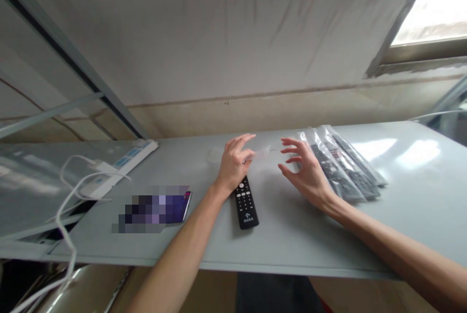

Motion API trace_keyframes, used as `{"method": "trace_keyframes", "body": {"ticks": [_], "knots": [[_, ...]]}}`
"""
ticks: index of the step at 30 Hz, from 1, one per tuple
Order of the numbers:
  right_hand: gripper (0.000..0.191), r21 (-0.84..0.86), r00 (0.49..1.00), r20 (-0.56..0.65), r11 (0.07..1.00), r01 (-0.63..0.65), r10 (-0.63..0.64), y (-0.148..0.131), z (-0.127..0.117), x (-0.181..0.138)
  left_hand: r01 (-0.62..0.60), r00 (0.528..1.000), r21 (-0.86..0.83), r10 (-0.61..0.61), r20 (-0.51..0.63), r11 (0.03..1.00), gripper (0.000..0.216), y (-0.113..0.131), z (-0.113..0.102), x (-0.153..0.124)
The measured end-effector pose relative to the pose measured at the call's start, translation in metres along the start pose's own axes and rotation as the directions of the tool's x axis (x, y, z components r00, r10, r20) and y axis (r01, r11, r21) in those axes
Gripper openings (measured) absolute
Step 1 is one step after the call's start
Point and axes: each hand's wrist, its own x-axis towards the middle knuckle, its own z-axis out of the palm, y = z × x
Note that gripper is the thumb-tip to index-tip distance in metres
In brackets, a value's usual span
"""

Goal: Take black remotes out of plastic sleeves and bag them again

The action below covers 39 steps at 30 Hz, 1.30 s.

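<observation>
A black remote control (247,206) with white buttons lies on the table, its near end towards me. My left hand (235,162) is over its far end, with index finger and thumb apart; the other fingers are partly hidden. Behind and beside that hand lies a thin clear plastic bag (214,154), flat on the table. My right hand (306,172) hovers to the right, fingers spread and curved, with nothing in it. Just beyond the right hand, several remotes in clear plastic bags (343,169) lie side by side, partly covered by it.
A phone (178,208), partly blurred out, lies left of my left forearm. Further left, a white power strip (120,169) has a charger and white cable (65,228) hanging over the table's edge. The grey table (284,245) meets a wall at the back; a metal frame (102,94) stands left.
</observation>
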Motion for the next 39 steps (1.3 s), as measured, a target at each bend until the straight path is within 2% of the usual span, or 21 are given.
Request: {"method": "trace_keyframes", "body": {"ticks": [2,5,11,14,18,23,25,30,35,39], "knots": [[0.040,0.002,1.000,-0.025,1.000,-0.012,0.012,0.002,0.000,0.000,0.013,0.999,0.002,-0.013,-0.031,1.000,0.018,0.000,-0.001,0.000],[0.028,-0.016,1.000,0.004,1.000,0.014,-0.014,-0.001,0.000,-0.001,0.029,0.999,-0.012,-0.029,-0.045,1.000,0.020,-0.001,0.000,0.000],[0.041,-0.087,0.991,0.109,0.993,0.082,-0.073,-0.008,-0.003,0.000,0.022,1.000,-0.076,-0.021,0.012,0.997,0.019,0.001,0.001,0.000],[0.037,-0.107,0.978,0.182,0.986,0.127,-0.106,-0.001,-0.002,-0.002,0.019,0.999,-0.101,-0.015,0.040,0.995,0.017,0.003,-0.002,0.000],[0.044,-0.091,0.953,0.254,0.976,0.196,-0.167,0.009,0.000,-0.005,-0.006,0.996,-0.091,0.014,0.087,0.996,0.014,0.005,-0.004,0.001],[0.050,-0.080,0.920,0.339,0.968,0.237,-0.197,0.012,-0.001,-0.005,-0.001,0.992,-0.085,0.012,0.128,0.996,0.028,0.010,-0.005,0.001],[0.046,-0.094,0.922,0.329,0.964,0.248,-0.205,0.012,-0.002,-0.003,-0.005,0.991,-0.088,0.017,0.136,0.996,0.031,0.012,-0.005,0.002],[0.021,-0.139,0.946,0.255,0.960,0.242,-0.201,0.016,-0.007,0.002,-0.043,0.990,-0.057,0.051,0.132,0.997,0.038,0.016,-0.006,0.004],[0.019,-0.106,0.962,0.187,0.969,0.221,-0.199,0.013,-0.012,0.007,-0.049,0.989,-0.054,0.056,0.135,0.997,0.022,0.018,-0.006,0.005],[0.019,-0.089,0.942,0.243,0.961,0.260,-0.233,0.012,-0.011,0.007,-0.039,0.991,-0.071,0.047,0.126,0.997,0.014,0.018,-0.006,0.005]]}}
